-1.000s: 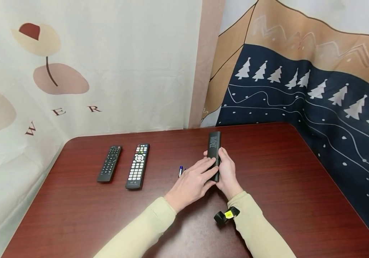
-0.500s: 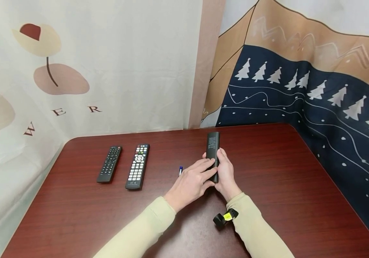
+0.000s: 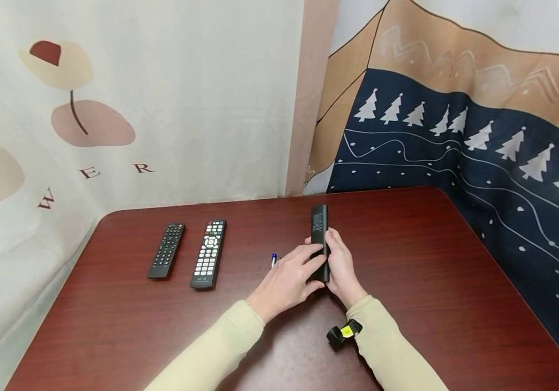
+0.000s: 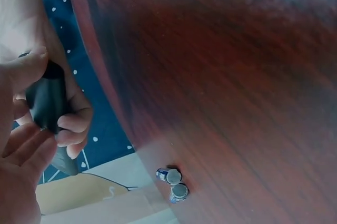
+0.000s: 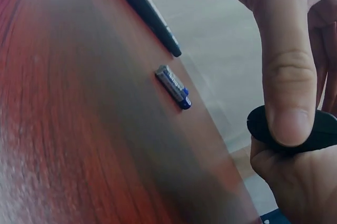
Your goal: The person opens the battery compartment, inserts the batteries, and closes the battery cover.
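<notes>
On the counter (image 3: pixel 421 271) lie, from the left, a small remote (image 3: pixel 165 251), a big remote (image 3: pixel 208 254) near it, and two batteries (image 5: pixel 172 87) side by side; next is the left hand (image 3: pixel 286 277), its fingers and thumb holding the near end of a black remote (image 3: pixel 319 224). That one is between both hands, printed back up; the right hand (image 3: pixel 341 266) has its fingers curled round it.

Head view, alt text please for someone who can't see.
A person's right hand holds a black plastic remote, printed back showing, while the left hand touches its near end. On the reddish-brown wooden table lie a shorter black remote, a longer black white-buttoned remote and a partly hidden blue-tipped battery.
</notes>
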Demonstrator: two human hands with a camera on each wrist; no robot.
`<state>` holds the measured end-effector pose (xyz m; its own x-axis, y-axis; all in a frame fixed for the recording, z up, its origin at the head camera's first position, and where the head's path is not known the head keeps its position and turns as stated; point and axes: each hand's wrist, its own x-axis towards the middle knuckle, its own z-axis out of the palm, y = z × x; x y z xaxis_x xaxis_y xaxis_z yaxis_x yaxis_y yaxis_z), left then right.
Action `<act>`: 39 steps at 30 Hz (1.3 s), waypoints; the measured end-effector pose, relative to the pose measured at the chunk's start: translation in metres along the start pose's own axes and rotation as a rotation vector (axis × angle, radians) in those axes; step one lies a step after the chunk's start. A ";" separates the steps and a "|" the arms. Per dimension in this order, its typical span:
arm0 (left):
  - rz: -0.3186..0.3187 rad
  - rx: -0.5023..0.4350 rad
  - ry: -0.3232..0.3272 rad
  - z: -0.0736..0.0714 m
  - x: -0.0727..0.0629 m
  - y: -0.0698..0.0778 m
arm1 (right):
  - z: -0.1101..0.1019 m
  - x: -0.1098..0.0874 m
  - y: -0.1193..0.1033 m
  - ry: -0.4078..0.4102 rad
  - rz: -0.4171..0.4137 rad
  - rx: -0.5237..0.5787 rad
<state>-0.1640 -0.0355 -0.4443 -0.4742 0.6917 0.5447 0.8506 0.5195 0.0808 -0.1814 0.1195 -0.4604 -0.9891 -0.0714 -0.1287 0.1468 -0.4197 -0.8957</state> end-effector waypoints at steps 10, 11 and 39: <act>-0.043 0.039 -0.051 -0.001 -0.001 -0.001 | -0.006 0.005 -0.004 0.045 -0.007 -0.192; -0.049 0.032 -0.052 -0.001 -0.002 -0.002 | -0.007 0.006 -0.005 0.051 -0.006 -0.209; -0.182 0.096 -0.095 -0.020 -0.030 -0.032 | -0.026 0.014 -0.011 0.089 -0.024 -0.541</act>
<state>-0.1725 -0.0824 -0.4467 -0.6413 0.6236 0.4471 0.7256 0.6824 0.0888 -0.1972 0.1464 -0.4632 -0.9926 0.0191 -0.1200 0.1214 0.1066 -0.9869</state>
